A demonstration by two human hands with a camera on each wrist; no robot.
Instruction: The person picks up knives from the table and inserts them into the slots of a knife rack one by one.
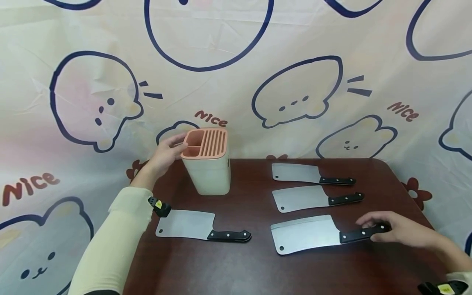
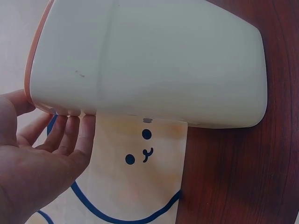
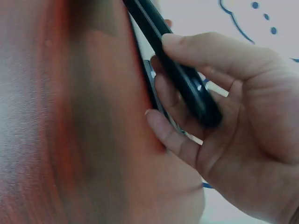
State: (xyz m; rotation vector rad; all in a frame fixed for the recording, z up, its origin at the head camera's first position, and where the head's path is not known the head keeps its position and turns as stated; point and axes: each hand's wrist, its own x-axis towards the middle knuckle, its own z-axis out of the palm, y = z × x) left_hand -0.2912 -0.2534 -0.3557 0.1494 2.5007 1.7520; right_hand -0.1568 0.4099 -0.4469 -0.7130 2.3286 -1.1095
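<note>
Chiefly, we look at how the nearest cleaver lies from our right hand: its handle sits within the fingers, and its blade reaches away to their left. The long axis runs mostly crosswise before us, the blade end slanting a little toward our side. We grip that handle near its butt, thumb over one side and the other fingers curled along the opposite side — whether the blade is clear of the table we cannot tell. Our right forearm comes in low from the right, the palm turned inward. The knife holder stands upright on the table, farther from us than the right fingers and well to their left. Its slots face up and run roughly front to back, so the cleaver's axis lies nearly square across their direction. Our left hand is much the nearer one to the holder; that left hand touches its left side close to the rim, fingers slightly bent and laid against it rather than wrapped around, with the forearm stretched forward from our left. Beyond the right fingers and to their left lie the middle cleaver and the farthest cleaver — while the left cleaver lies on our side of the left fingers, its handle pointing right.
</note>
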